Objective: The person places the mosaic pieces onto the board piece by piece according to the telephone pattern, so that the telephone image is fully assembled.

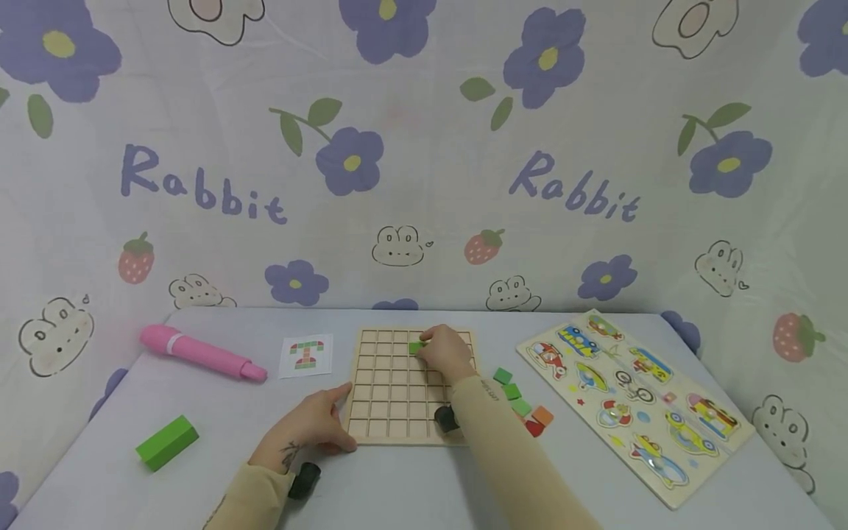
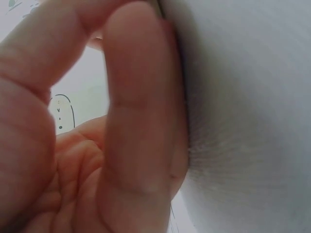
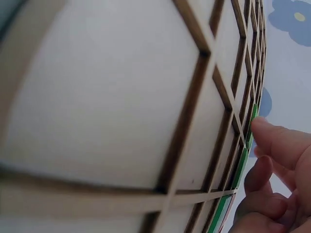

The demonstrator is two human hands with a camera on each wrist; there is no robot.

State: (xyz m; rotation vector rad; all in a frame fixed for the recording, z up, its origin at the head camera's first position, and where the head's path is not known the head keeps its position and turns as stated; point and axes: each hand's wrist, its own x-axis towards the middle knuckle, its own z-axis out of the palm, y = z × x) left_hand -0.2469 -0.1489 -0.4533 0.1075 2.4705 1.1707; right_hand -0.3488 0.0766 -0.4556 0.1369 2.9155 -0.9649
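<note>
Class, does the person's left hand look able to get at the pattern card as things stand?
Probably yes: the pattern card lies flat just beyond the left hand, with nothing visible between them; the hand need only leave the wooden grid board.

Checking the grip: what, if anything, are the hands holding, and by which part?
The left hand touches the board at its near left corner; the right hand touches a green block at its right side. Whether either grips cannot be told.

Grid board [image 1: 380, 407] partly hidden by right sleeve [image 1: 517, 449]
</note>
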